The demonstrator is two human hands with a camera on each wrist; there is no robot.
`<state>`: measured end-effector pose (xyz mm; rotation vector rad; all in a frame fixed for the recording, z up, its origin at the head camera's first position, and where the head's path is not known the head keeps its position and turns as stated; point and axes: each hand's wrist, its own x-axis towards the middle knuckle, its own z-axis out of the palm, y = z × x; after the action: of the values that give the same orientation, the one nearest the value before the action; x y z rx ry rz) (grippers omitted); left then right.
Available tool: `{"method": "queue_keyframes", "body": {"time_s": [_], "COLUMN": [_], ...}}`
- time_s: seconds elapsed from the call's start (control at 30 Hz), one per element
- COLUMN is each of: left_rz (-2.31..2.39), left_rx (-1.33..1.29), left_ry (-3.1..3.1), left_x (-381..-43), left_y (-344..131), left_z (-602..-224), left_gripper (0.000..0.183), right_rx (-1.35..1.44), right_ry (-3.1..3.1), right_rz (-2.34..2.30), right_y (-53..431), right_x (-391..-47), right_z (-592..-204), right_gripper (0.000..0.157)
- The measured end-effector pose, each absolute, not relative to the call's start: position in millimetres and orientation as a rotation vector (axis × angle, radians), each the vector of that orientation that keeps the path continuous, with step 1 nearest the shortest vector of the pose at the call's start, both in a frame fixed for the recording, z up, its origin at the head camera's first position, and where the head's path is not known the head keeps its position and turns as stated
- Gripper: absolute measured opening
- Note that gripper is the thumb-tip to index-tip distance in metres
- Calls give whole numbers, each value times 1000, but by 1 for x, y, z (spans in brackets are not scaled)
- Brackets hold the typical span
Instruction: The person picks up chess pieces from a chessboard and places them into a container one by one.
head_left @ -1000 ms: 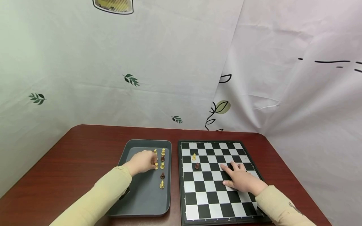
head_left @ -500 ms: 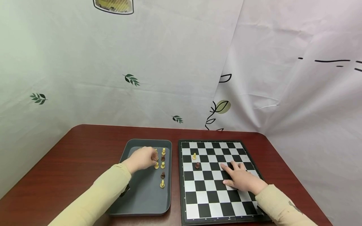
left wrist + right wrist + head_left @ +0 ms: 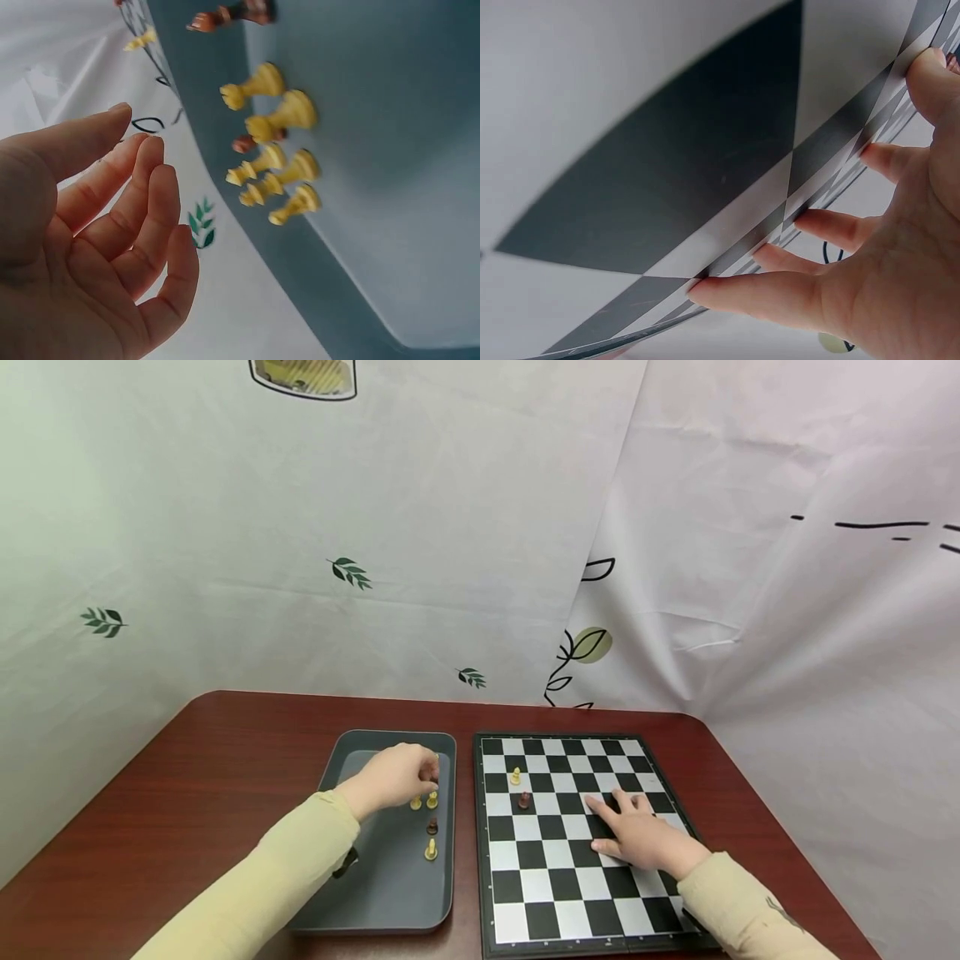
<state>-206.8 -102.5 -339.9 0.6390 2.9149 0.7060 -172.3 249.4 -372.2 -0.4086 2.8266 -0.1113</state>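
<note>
My left hand [image 3: 396, 777] hovers over the far right part of the grey tray [image 3: 390, 893], its fingers loosely bent. In the left wrist view nothing lies between thumb and fingers, and the chess pieces stand apart from them. Several yellow chess pieces [image 3: 292, 112] and a dark piece [image 3: 232, 15] show there; another dark piece is half hidden behind the yellow ones. In the head view the hand covers the farthest pieces. Fingers spread, my right hand [image 3: 641, 835] rests on the chessboard [image 3: 555, 852], its fingertips touching the squares in the right wrist view.
A yellow pawn [image 3: 515, 776] and a dark piece [image 3: 524, 800] stand on the board's far left part. Nearer in the tray are a dark piece [image 3: 432, 827] and a yellow pawn [image 3: 431, 850]. The reddish-brown table [image 3: 202, 785] ends at a pale curtain [image 3: 225, 527].
My left hand has shifted right and slightly away from me, from the left row of tray pieces to above the right row. My right hand stays put on the board.
</note>
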Motion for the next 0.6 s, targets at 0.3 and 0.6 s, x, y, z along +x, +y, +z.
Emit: {"method": "queue_keyframes", "body": {"time_s": [0.3, 0.6], "left_rz": [713, 784], "left_rx": [730, 842], "left_ry": [2906, 2866], "left_x": [-206, -207], "left_y": [-78, -44], "left_z": [-324, -313], "left_gripper": [7, 7], "right_rx": [-425, -429], "right_ry": [2827, 2823], "right_rz": [-144, -143], "right_y": [250, 249], "right_x": [-172, -171], "right_z": [-371, -370], "right_gripper": [68, 67]}}
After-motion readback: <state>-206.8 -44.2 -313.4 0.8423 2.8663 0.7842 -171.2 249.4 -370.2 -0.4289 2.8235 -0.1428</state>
